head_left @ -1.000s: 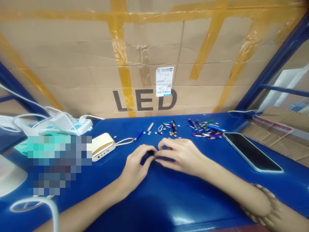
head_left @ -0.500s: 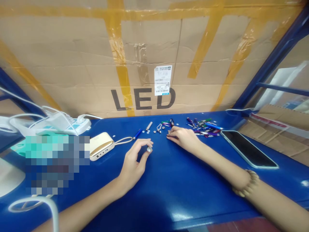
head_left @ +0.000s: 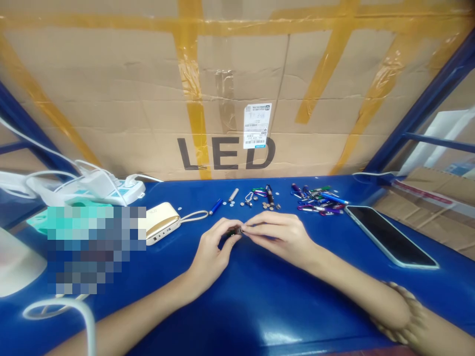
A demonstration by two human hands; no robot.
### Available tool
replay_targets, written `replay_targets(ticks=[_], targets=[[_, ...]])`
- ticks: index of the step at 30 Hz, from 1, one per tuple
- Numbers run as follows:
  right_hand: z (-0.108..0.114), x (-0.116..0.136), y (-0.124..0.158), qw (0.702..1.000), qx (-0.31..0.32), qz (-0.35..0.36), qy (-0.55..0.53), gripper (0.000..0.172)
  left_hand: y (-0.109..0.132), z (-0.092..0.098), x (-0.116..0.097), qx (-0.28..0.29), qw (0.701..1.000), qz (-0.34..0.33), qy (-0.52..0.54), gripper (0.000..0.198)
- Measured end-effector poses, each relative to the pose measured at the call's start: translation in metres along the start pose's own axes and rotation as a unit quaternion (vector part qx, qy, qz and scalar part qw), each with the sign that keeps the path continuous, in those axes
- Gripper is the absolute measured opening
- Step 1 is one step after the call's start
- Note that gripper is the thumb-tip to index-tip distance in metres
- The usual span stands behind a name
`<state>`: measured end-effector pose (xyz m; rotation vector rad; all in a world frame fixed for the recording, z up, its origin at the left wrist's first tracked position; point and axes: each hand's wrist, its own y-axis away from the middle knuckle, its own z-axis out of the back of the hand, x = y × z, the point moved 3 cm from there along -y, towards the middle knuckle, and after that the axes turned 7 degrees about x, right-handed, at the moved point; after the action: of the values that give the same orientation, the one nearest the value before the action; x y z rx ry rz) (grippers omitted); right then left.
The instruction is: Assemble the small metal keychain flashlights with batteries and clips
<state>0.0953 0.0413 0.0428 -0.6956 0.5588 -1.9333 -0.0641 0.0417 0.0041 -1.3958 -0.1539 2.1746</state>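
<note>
My left hand (head_left: 213, 254) is pinched around a small round-ended metal piece (head_left: 233, 232), mostly covered by the fingers. Against its end, the fingertips of my right hand (head_left: 284, 235) press together; whatever they hold is too small to make out. Behind the hands lie several button cells (head_left: 265, 205), a black tube (head_left: 269, 195) and a small carabiner clip (head_left: 249, 197). A blue tube (head_left: 215, 206) and a silver tube (head_left: 233, 195) lie beyond my left hand.
A pile of coloured mini flashlights with clips (head_left: 317, 200) lies at the back right, beside a phone (head_left: 391, 236). To the left are a cream power bank (head_left: 162, 222), a power strip (head_left: 128, 190) and white cables. A large cardboard box (head_left: 148, 109) stands behind the blue table (head_left: 297, 306).
My right hand has come back from the button cells to my left hand, and their fingertips now meet at the metal piece. The view has shifted slightly.
</note>
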Motion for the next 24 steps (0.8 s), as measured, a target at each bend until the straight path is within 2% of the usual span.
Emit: replay_targets(ticks=[5, 11, 14, 16, 17, 20, 22, 24], targets=[[-0.004, -0.001, 0.002, 0.998, 0.044, -0.035, 0.031, 0.017, -0.001, 0.002, 0.000, -0.014, 1.000, 0.020, 0.005, 0.017], [-0.001, -0.003, -0.004, 0.982, 0.105, -0.159, -0.016, 0.018, -0.002, 0.001, 0.000, -0.016, 0.996, 0.065, 0.059, 0.009], [0.011, -0.019, -0.006, 0.979, 0.057, -0.194, -0.014, 0.018, -0.002, 0.004, 0.003, -0.060, 0.990, 0.093, 0.089, 0.010], [0.020, -0.034, -0.003, 0.972, 0.019, -0.228, 0.057, 0.019, -0.002, 0.007, 0.005, -0.098, 0.984, 0.107, 0.103, 0.008], [0.023, -0.041, -0.002, 0.963, 0.026, -0.242, 0.114, 0.020, -0.002, 0.007, 0.005, -0.108, 0.982, 0.108, 0.108, 0.007], [0.020, -0.062, 0.007, 0.925, 0.116, -0.260, 0.251, 0.022, -0.001, 0.008, 0.004, -0.099, 0.984, 0.090, 0.114, 0.009], [0.015, -0.072, 0.012, 0.910, 0.168, -0.267, 0.270, 0.020, 0.000, 0.007, 0.002, -0.083, 0.988, 0.072, 0.107, 0.008], [0.010, -0.079, 0.016, 0.907, 0.190, -0.277, 0.255, 0.018, 0.001, 0.006, 0.000, -0.073, 0.991, 0.055, 0.094, 0.007]])
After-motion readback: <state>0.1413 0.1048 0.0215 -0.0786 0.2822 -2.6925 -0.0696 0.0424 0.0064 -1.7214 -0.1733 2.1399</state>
